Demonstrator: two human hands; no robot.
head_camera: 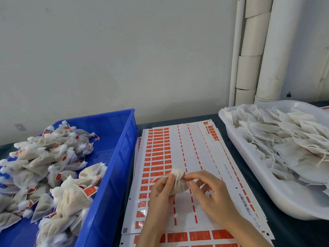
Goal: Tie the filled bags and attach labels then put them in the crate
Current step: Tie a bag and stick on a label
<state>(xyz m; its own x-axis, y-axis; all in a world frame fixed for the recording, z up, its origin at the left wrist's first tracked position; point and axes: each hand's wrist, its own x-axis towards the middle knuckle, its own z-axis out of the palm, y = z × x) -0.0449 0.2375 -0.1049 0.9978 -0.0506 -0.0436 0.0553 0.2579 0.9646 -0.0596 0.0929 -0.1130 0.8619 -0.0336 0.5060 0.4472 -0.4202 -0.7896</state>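
A small filled mesh bag (179,183) is held just above the label sheets (195,154), near the middle of the scene. It is gripped from the left by the left hand (160,192), whose fingers are curled round its side, with the thumb and forefinger closed at the gathered neck. The neck is pinched from the right by the thumb and forefinger of the right hand (212,192); the other fingers of that hand are loosely curled and hold nothing. A thin white string can be seen at the neck, by the left fingertips.

The sheets are stacked flat on the dark table (295,232). Rows of orange labels (157,150) are kept on the left part of the top sheet, while most of the right part is bare backing crossed by dashed orange lines.

To the left a blue plastic crate (122,157) is set beside the sheets. It is heaped on its left and near side with tied bags (53,168), each gathered at the top, and many are seen carrying an orange tag.

To the right a white plastic tray (249,177) is piled with flat untied bags (288,139), loose strings trailing from them.

A pale wall (106,59) is seen behind, with white pipes (267,50) at the far right.
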